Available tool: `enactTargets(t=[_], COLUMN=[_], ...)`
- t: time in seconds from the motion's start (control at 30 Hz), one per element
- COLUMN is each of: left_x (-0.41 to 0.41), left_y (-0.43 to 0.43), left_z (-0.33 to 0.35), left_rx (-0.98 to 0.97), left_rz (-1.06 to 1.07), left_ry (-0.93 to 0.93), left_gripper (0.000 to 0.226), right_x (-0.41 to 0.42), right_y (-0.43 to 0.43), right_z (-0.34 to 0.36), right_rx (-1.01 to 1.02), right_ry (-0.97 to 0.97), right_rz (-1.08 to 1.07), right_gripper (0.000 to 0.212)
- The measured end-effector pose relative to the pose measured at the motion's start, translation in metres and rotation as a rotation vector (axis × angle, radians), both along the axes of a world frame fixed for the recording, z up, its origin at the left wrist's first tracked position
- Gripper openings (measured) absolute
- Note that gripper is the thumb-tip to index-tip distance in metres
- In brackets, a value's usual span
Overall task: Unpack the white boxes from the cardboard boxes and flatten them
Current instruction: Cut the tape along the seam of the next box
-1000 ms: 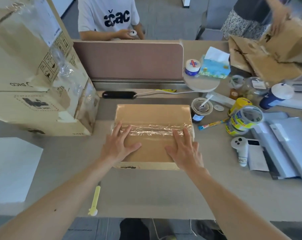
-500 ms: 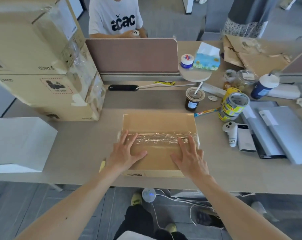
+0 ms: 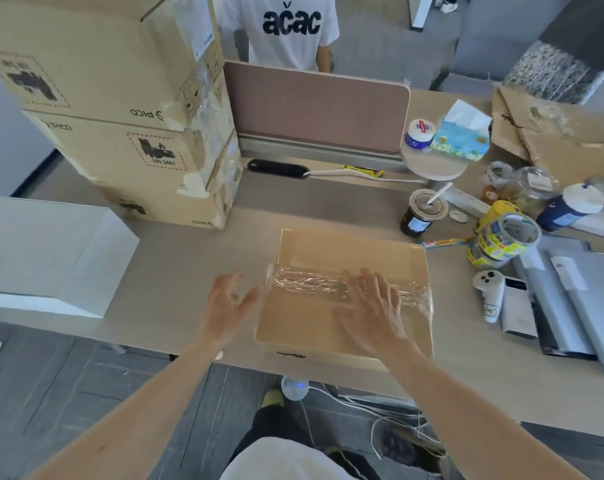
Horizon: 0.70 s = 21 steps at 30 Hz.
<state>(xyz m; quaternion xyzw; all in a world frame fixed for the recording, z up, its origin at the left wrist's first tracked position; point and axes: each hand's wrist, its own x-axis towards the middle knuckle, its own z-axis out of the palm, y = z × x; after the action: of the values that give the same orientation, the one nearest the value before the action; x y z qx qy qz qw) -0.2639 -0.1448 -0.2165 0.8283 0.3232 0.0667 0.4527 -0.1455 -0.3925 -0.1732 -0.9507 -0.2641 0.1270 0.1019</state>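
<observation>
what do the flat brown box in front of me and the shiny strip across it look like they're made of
The flat brown box looks like cardboard: matte tan faces, folded edges. The strip seems to be clear plastic packing tape: glossy, wrinkled, catching light, with the tan showing through.

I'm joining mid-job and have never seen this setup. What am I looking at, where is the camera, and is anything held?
There is no machine: these are a person's two bare hands, filmed by one camera worn on their head, looking forward and down. On the table lies a taped cardboard box. The right hand rests flat on its top, over the tape; the left hand is spread open beside its left edge. Neither has a grip on anything. Further left sit a white box and a stack of cardboard boxes; to the right, tape rolls and a cup with a straw.
</observation>
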Motion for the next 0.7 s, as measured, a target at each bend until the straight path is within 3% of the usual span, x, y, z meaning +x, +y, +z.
enactTargets(t=[0.1, 0.4, 0.7], left_x=[-0.014, -0.039, -0.036], left_y=[0.027, 0.069, 0.063], left_z=[-0.02, -0.087, -0.099], left_rx=[0.004, 0.001, 0.1], left_rz=[0.122, 0.022, -0.028], left_ry=[0.112, 0.552, 0.636], left_gripper=[0.034, 0.037, 0.041], right_x=[0.001, -0.007, -0.008], right_y=[0.037, 0.085, 0.083], right_z=[-0.001, -0.03, -0.033], right_rx=[0.093, 0.091, 0.063], right_ry=[-0.019, -0.094, -0.094], right_rz=[0.065, 0.091, 0.096], right_gripper=[0.053, 0.051, 0.055])
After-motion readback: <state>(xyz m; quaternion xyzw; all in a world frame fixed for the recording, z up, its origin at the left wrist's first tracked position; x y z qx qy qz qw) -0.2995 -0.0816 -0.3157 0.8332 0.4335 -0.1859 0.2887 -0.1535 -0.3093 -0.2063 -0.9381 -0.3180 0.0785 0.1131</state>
